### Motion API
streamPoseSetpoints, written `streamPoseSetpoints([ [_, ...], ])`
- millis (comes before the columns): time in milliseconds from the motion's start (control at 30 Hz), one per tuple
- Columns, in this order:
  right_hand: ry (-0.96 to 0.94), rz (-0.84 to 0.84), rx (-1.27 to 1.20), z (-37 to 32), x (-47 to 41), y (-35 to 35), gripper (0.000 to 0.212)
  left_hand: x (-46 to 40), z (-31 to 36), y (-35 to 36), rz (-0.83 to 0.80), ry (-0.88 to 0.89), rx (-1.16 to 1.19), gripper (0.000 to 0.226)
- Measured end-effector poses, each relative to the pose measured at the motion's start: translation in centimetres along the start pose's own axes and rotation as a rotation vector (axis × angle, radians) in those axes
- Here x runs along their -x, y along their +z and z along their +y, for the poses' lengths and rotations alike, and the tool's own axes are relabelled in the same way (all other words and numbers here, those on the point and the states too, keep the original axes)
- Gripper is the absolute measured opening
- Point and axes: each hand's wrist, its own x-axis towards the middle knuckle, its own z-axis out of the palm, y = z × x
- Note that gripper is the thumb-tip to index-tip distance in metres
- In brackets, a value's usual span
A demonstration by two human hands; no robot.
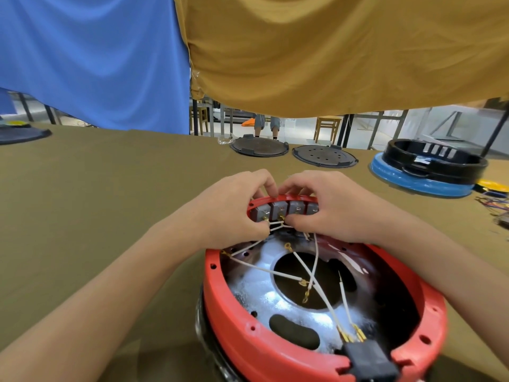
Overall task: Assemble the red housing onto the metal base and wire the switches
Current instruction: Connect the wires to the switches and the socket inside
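At switches [286, 210]: both hands pinching white wires [275, 224].

This looks like an assembly workshop. A long cloth-covered workbench [110, 188] carries 2 dark round lids [259, 146], a black-and-blue housing [429, 168] and loose wires [493, 208]. Beyond stand wooden stools [327, 128], possibly more benches.

Red housing [275, 329] sits around the metal base [256, 293]; switches [286, 210] line its far rim.
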Motion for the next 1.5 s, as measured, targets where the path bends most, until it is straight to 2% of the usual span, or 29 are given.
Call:
streamPoseSetpoints([
  [300, -0.031, -0.029, 0.088, 0.0, -0.1, -0.2, 0.034, -0.1, 0.2, 0.0, 0.005, 0.013, -0.04, 0.034],
  [500, -0.054, -0.032, 0.109, -0.4, 0.0, -0.2, 0.041, -0.1, 0.2, 0.0, 0.025, 0.014, -0.063, 0.032],
  [667, -0.091, -0.06, 0.235, -0.7, -0.2, -0.6, 0.028, 0.0, 0.1, -0.1, 0.025, 0.029, -0.129, 0.03],
  [867, -0.12, -0.086, 0.314, -0.8, -0.3, -0.7, 0.024, -0.1, 0.1, -0.1, 0.02, 0.018, -0.163, 0.031],
  [1067, -0.062, -0.061, 0.17, -0.5, -0.1, -0.3, 0.032, -0.1, 0.0, 0.1, 0.012, -0.046, -0.094, 0.046],
  [1167, -0.012, -0.058, 0.051, -0.2, 0.0, -0.1, 0.038, -0.1, -0.1, 0.1, -0.005, -0.064, -0.081, 0.043],
  [1333, 0.045, -0.09, -0.047, 0.2, -0.2, -0.1, 0.025, -0.3, -0.4, 0.0, -0.023, -0.087, -0.02, 0.037],
  [1500, 0.059, -0.12, -0.038, 0.7, -0.5, -0.2, 0.024, -0.5, -0.7, -0.1, -0.033, -0.093, 0.004, 0.036],
])
